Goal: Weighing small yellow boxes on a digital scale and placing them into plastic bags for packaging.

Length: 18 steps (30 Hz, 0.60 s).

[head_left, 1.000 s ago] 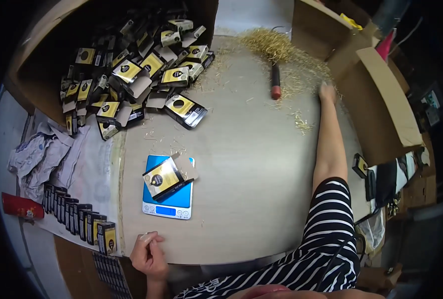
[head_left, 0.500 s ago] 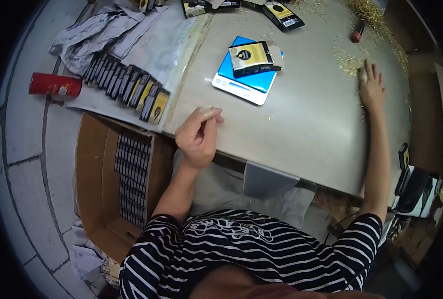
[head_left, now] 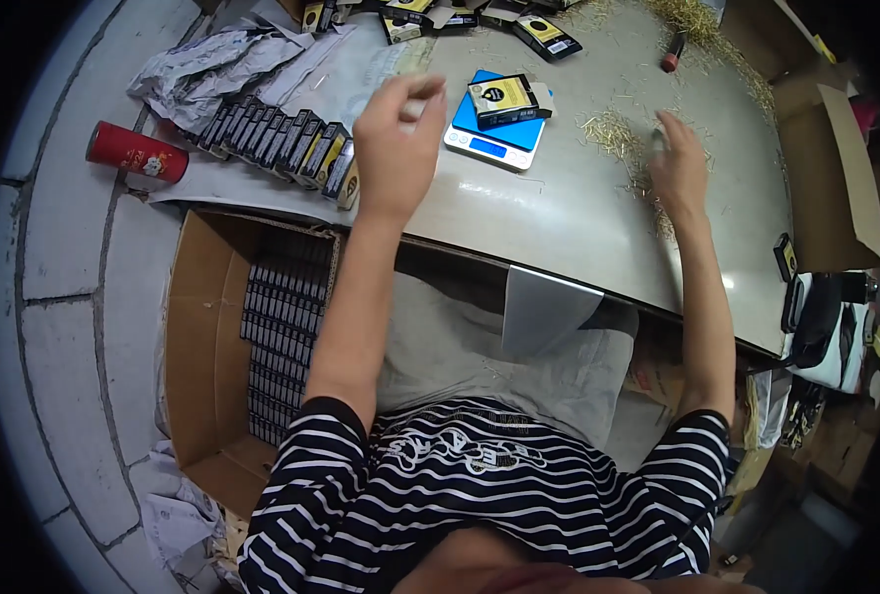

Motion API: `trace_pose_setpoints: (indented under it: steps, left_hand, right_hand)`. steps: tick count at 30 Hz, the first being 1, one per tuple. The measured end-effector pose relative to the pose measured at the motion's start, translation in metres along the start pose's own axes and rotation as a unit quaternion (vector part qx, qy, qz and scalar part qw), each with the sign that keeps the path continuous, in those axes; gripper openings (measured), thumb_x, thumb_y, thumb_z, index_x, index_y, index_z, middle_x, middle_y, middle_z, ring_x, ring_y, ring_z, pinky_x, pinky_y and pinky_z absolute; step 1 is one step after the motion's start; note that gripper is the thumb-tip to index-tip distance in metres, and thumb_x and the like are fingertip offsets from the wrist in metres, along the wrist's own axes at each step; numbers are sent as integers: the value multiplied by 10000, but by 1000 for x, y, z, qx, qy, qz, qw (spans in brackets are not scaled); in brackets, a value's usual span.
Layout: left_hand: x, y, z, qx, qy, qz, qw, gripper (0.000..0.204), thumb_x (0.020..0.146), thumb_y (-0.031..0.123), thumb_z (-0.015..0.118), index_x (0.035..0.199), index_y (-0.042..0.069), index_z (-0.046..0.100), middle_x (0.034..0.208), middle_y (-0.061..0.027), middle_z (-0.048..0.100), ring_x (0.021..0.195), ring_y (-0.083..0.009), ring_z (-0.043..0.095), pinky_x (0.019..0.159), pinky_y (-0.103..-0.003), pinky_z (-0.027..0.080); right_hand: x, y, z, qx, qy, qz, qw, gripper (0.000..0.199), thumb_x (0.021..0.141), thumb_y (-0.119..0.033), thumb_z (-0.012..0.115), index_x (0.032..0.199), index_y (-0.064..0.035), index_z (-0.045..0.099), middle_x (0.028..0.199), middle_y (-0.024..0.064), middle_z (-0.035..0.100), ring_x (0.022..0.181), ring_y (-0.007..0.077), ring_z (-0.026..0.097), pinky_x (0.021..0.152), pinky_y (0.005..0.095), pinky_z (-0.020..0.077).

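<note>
The half-curled left hand is near a blue-topped scale bearing an open yellow-and-black box. The right hand is beside thin gold pieces on the desk. At left, small boxes stand in a row near a red cylinder; a carton holds packed boxes.

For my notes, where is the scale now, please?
In the head view, the scale sits upper centre on the table, right of the left hand, under a box.

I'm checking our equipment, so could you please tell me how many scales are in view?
1: the scale is on the table, under a box, between the left hand and right hand. Others may be hidden.
</note>
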<state>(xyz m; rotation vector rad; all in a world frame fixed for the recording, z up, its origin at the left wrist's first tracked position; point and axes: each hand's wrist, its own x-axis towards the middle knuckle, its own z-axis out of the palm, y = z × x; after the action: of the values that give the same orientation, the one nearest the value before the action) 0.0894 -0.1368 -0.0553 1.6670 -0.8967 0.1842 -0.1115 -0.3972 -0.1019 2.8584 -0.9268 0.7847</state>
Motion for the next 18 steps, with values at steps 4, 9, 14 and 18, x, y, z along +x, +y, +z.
trace_pose_setpoints:
  steps: [4, 9, 14, 18]
  left_hand:
    - [38, -16, 13, 9, -56, -10, 998, 219, 810, 135, 654, 998, 21, 664, 996, -127, 664, 932, -256, 633, 785, -337, 493]
    - [54, -30, 37, 108, -132, 18, 985, 345, 797, 258, 663, 1034, 7, 659, 1077, -170, 634, 1059, -315, 578, 921, -388, 442]
    - [54, -34, 65, 186, -215, 35, 958, 539, 719, 361, 733, 1077, -30, 639, 1182, -213, 572, 1107, -351, 546, 954, -405, 435]
    - [62, -33, 73, 271, -333, 19, 903, 681, 651, 396, 784, 1135, -44, 596, 1220, -193, 535, 1135, -351, 513, 977, -398, 425]
  right_hand:
    - [-34, -28, -33, 135, 36, -10, 990, 210, 882, -73, 573, 1082, -64, 637, 1018, 118, 646, 950, 278, 621, 817, 353, 488]
    - [-51, -96, -34, 332, -164, 39, 928, 169, 855, -92, 622, 1015, -53, 662, 902, 87, 626, 814, 226, 613, 742, 309, 481]
    - [-34, -108, -8, 274, -173, 17, 946, 148, 835, -117, 633, 964, -44, 642, 875, 107, 620, 791, 281, 619, 720, 362, 483]
    - [-33, -97, -19, 185, -237, -19, 953, 116, 839, -140, 609, 897, -40, 611, 899, 134, 626, 825, 343, 608, 728, 426, 474]
